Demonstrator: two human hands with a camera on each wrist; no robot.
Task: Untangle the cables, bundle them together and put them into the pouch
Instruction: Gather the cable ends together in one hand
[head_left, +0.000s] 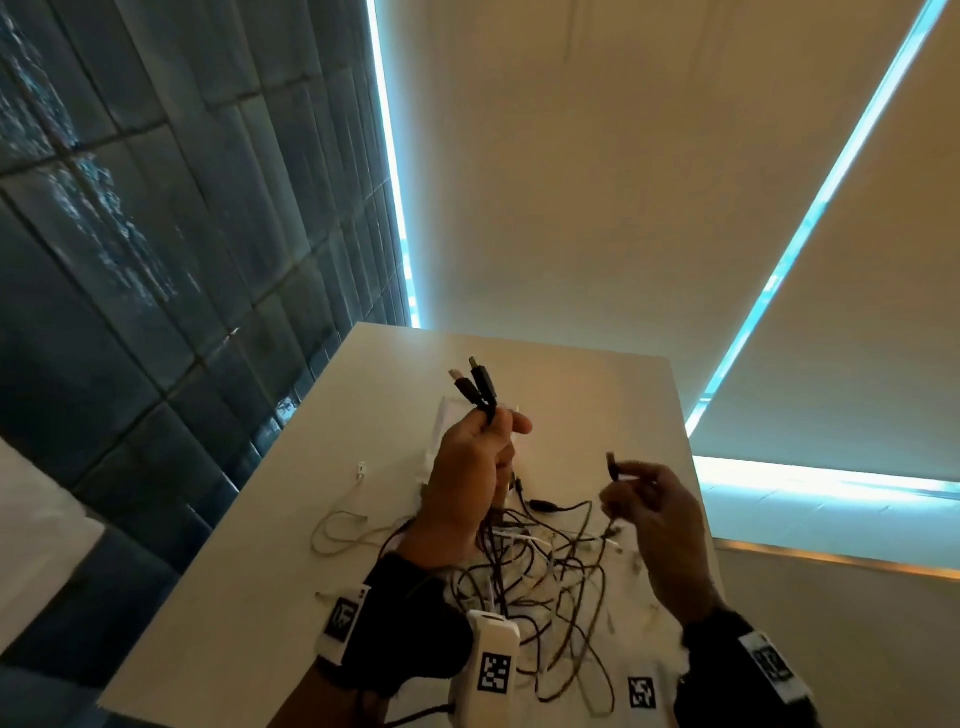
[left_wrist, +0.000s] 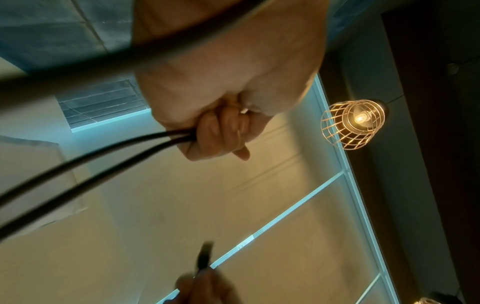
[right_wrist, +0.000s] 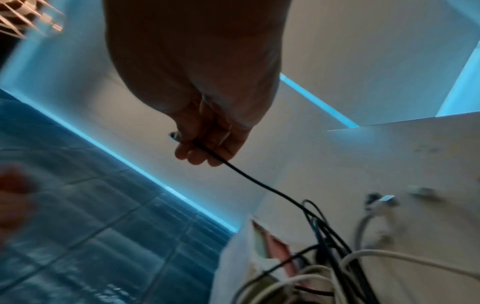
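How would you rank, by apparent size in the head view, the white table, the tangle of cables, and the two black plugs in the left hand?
1. white table
2. tangle of cables, spread over part of it
3. two black plugs, raised nearer the camera yet clearly smallest

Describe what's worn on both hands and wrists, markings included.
Both hands are bare: left hand, right hand. Each wrist has a black fabric wrap: left wrap, right wrap. White tags printed with black square-pattern codes sit on the wraps: left tag, right tag. A white camera housing with another code sits at the left wrist. No sleeves show.
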